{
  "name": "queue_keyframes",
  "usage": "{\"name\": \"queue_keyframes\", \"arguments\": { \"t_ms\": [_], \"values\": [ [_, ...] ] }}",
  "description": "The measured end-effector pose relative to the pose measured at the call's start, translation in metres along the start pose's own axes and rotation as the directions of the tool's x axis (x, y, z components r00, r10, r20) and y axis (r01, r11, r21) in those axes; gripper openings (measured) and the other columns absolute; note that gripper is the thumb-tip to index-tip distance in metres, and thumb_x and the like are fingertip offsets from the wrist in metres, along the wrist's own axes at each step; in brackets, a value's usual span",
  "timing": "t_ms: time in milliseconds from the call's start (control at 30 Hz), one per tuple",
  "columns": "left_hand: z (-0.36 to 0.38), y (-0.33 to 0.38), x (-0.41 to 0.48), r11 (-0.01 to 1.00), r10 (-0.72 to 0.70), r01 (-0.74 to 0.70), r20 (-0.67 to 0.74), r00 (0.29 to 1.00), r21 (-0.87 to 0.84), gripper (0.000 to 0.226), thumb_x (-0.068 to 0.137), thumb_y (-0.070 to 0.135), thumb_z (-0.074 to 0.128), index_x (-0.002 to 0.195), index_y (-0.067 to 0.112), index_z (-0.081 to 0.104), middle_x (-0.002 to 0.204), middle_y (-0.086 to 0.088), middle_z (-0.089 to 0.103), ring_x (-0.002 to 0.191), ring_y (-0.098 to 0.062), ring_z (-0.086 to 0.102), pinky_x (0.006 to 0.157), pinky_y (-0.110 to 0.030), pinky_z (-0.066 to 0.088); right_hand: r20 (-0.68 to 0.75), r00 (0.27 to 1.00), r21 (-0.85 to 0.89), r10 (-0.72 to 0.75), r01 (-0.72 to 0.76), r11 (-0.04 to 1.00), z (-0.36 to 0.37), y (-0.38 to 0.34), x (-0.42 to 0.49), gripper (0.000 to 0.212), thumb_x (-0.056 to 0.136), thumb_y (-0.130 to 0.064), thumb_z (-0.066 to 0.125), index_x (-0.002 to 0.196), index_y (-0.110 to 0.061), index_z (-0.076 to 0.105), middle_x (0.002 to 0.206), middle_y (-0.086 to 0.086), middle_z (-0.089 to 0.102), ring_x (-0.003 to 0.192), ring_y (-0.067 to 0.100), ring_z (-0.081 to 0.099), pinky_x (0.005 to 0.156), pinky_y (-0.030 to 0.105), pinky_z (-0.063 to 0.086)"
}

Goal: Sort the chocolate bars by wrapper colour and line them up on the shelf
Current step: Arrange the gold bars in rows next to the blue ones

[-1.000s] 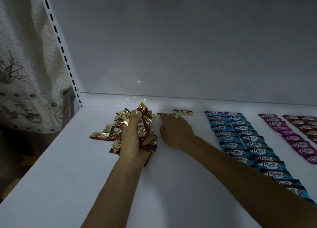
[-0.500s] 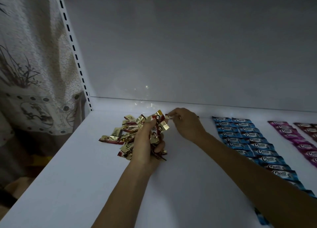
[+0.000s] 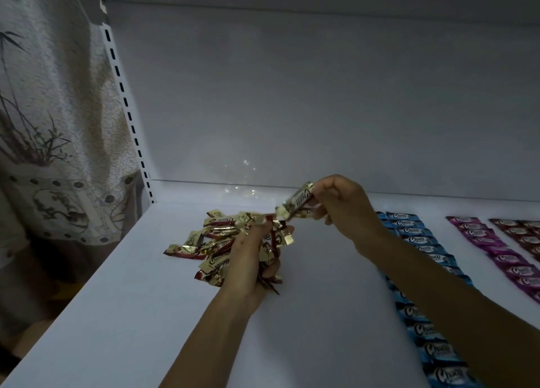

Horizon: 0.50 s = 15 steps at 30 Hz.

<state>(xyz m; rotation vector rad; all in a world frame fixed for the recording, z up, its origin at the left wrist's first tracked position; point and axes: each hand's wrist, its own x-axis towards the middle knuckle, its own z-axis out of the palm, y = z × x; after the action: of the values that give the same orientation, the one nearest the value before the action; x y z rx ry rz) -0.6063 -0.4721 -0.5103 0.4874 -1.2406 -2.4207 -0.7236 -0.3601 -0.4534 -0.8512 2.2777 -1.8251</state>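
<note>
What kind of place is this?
Probably a shop being stocked: a white shelf with a slotted upright, and neat rows of blue chocolate bars and purple chocolate bars.

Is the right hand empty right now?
No, the right hand pinches a gold-wrapped bar, held above the pile that the left hand grips.

1 gold bar (image 3: 295, 202), 1 gold heap (image 3: 216, 241), 2 blue rows (image 3: 415, 235), 1 purple row (image 3: 493, 250), maroon rows (image 3: 523, 232) unclr.
</note>
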Motion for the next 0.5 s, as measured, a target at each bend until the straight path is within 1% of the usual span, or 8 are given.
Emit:
{"name": "queue_keyframes", "arguments": {
  "t_ms": [67, 133, 200, 267, 300, 400, 467, 500],
  "values": [
    [-0.001, 0.000, 0.001, 0.999, -0.044, 0.044, -0.012, 0.999, -0.020, 0.038, 0.092, 0.024, 0.052, 0.116, -0.005, 0.059, 0.055, 0.001, 0.054, 0.036, -0.008, 0.031, 0.036, -0.019, 0.019, 0.069, 0.997, -0.371, -0.039, 0.062, 0.927, -0.009, 0.015, 0.004, 0.026, 0.095, -0.006, 0.046, 0.080, -0.022, 0.059, 0.080, -0.002, 0.063, 0.066, 0.010, 0.060, 0.056, 0.021, 0.048],
    [-0.004, -0.002, 0.003, 0.997, -0.063, 0.062, -0.014, 0.998, -0.034, 0.041, 0.093, 0.028, 0.051, 0.120, -0.002, 0.059, 0.049, 0.005, 0.049, 0.035, -0.007, 0.029, 0.037, -0.018, 0.017, 0.179, 0.984, -0.565, -0.010, 0.112, 0.817, -0.009, 0.029, 0.003, 0.022, 0.097, -0.010, 0.041, 0.087, -0.020, 0.059, 0.081, -0.007, 0.060, 0.067, 0.004, 0.055, 0.056, 0.018, 0.042],
    [-0.006, -0.004, 0.005, 0.997, -0.064, 0.064, -0.002, 0.998, -0.053, 0.039, 0.093, 0.029, 0.050, 0.119, 0.001, 0.060, 0.047, 0.006, 0.047, 0.034, -0.006, 0.028, 0.039, -0.019, 0.015, 0.230, 0.973, -0.600, -0.006, 0.147, 0.786, -0.006, 0.041, 0.001, 0.019, 0.098, -0.013, 0.040, 0.095, -0.014, 0.058, 0.079, -0.009, 0.058, 0.067, 0.005, 0.055, 0.056, 0.020, 0.040],
    [-0.006, -0.005, 0.006, 0.994, -0.057, 0.058, 0.015, 0.998, -0.090, 0.034, 0.092, 0.028, 0.051, 0.118, 0.008, 0.058, 0.046, 0.005, 0.045, 0.033, -0.006, 0.028, 0.039, -0.019, 0.015, 0.229, 0.972, -0.606, -0.049, 0.182, 0.774, -0.002, 0.049, 0.001, 0.019, 0.097, -0.011, 0.041, 0.097, -0.014, 0.060, 0.087, -0.004, 0.063, 0.076, 0.013, 0.058, 0.064, 0.026, 0.045],
    [-0.006, -0.003, 0.006, 0.993, -0.047, 0.049, 0.022, 0.999, -0.110, 0.031, 0.092, 0.027, 0.051, 0.117, 0.010, 0.056, 0.047, 0.005, 0.046, 0.033, -0.005, 0.029, 0.038, -0.018, 0.016, 0.229, 0.971, -0.600, -0.065, 0.194, 0.777, -0.001, 0.051, 0.003, 0.019, 0.097, -0.011, 0.043, 0.099, -0.015, 0.061, 0.091, -0.003, 0.065, 0.076, 0.012, 0.058, 0.065, 0.026, 0.044],
    [-0.005, -0.002, 0.003, 0.992, -0.036, 0.040, 0.037, 0.999, -0.120, 0.029, 0.093, 0.027, 0.050, 0.116, 0.011, 0.054, 0.048, 0.004, 0.052, 0.033, -0.004, 0.031, 0.034, -0.016, 0.017, 0.251, 0.966, -0.562, -0.068, 0.202, 0.802, -0.001, 0.057, 0.001, 0.027, 0.096, -0.009, 0.045, 0.115, -0.021, 0.060, 0.082, -0.007, 0.059, 0.063, 0.005, 0.050, 0.057, 0.022, 0.039],
    [-0.003, -0.001, 0.001, 0.992, -0.043, 0.048, 0.048, 0.998, -0.114, 0.032, 0.093, 0.027, 0.050, 0.120, 0.011, 0.054, 0.048, 0.004, 0.052, 0.033, -0.004, 0.032, 0.033, -0.016, 0.017, 0.193, 0.976, -0.550, -0.098, 0.191, 0.813, -0.005, 0.061, 0.001, 0.026, 0.096, -0.009, 0.045, 0.115, -0.020, 0.058, 0.086, -0.002, 0.063, 0.069, 0.015, 0.057, 0.061, 0.031, 0.047],
    [-0.003, -0.001, 0.001, 0.992, -0.044, 0.050, 0.048, 0.998, -0.117, 0.033, 0.093, 0.027, 0.050, 0.122, 0.012, 0.053, 0.048, 0.004, 0.052, 0.033, -0.004, 0.033, 0.033, -0.015, 0.018, 0.160, 0.981, -0.565, -0.113, 0.185, 0.804, -0.009, 0.062, 0.001, 0.023, 0.096, -0.009, 0.045, 0.112, -0.018, 0.059, 0.092, 0.000, 0.065, 0.076, 0.018, 0.060, 0.064, 0.031, 0.047]
  ]
}}
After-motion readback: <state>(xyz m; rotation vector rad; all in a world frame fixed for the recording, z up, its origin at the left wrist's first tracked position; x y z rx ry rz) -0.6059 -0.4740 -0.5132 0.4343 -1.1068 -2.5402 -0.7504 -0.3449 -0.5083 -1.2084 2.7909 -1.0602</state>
